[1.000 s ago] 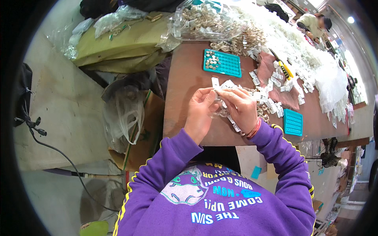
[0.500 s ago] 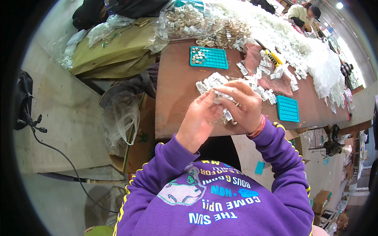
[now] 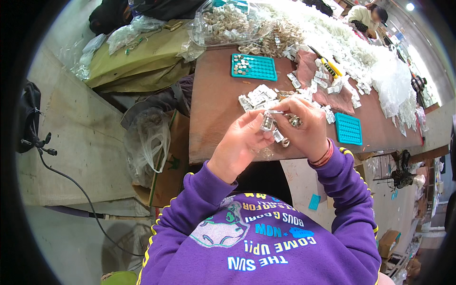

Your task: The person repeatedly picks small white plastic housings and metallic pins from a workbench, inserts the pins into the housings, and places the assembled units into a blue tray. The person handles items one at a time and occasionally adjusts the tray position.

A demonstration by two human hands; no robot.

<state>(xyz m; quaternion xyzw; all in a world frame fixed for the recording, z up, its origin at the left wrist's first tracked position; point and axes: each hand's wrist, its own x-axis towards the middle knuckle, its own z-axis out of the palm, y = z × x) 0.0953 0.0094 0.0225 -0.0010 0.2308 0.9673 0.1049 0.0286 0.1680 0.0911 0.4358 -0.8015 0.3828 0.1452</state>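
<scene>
Over the near edge of the brown table, my two hands meet around a small clear plastic case [image 3: 267,124] with shiny metal inside. My left hand [image 3: 237,145] pinches it between thumb and fingers. At its upper right edge my right hand [image 3: 309,127] is closed, thumb and fingertips at a thin whitish strip that may be part of the case. A shiny round metal piece [image 3: 295,121] shows against the right fingers. Just below hang a ring-like metal piece [image 3: 285,142] and another clear case [image 3: 277,136]; what holds them is hidden. Small white cases [image 3: 260,96] lie heaped behind my hands.
A teal tray [image 3: 266,71] with several round pieces lies farther back; another teal tray [image 3: 349,129] is at right. Yellow-and-black pliers [image 3: 331,68] rest on a pink cloth [image 3: 339,100]. White parts [image 3: 327,35] pile up behind. A person [image 3: 365,19] sits at far right.
The case has come into clearer sight between my fingertips, its metal content now showing. My right hand has moved slightly right and turned, exposing the round metal piece.
</scene>
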